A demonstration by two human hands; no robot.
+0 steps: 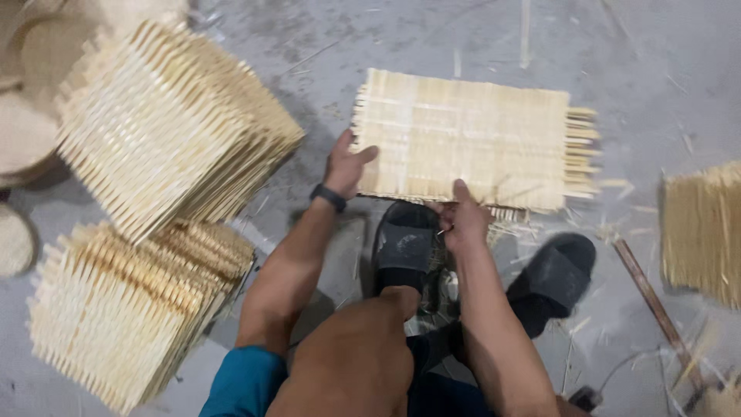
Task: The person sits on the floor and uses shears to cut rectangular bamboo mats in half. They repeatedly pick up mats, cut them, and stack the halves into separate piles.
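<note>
Woven mat: a pale rectangular mat point(471, 139) of thin flat bamboo strips lies at the upper middle of the frame, low over the grey concrete floor point(656, 62), with loose strip ends sticking out along its right edge.
Left hand: the left hand point(346, 166) grips the mat's lower left corner, thumb on top and fingers curled under the edge; a dark band sits on the wrist.
Right hand: the right hand point(461, 218) pinches the near edge at the middle, thumb pressed on the top face, the other fingers folded beneath.
Handling: the mat looks light and fairly stiff across its face, yet springy and brittle at the fringe, so the strips could likely slide apart or snap if bent hard. The woven edges, not the free ends, seem the safest hold.
Stacks: two tall piles of similar mats point(162, 116) and point(123, 309) fill the left side of the frame.
Right side: another pile point(706, 228) shows at the right edge, with a brown stick point(656, 309) below it.
Feet: dark sandals point(405, 247) rest just under the mat.
</note>
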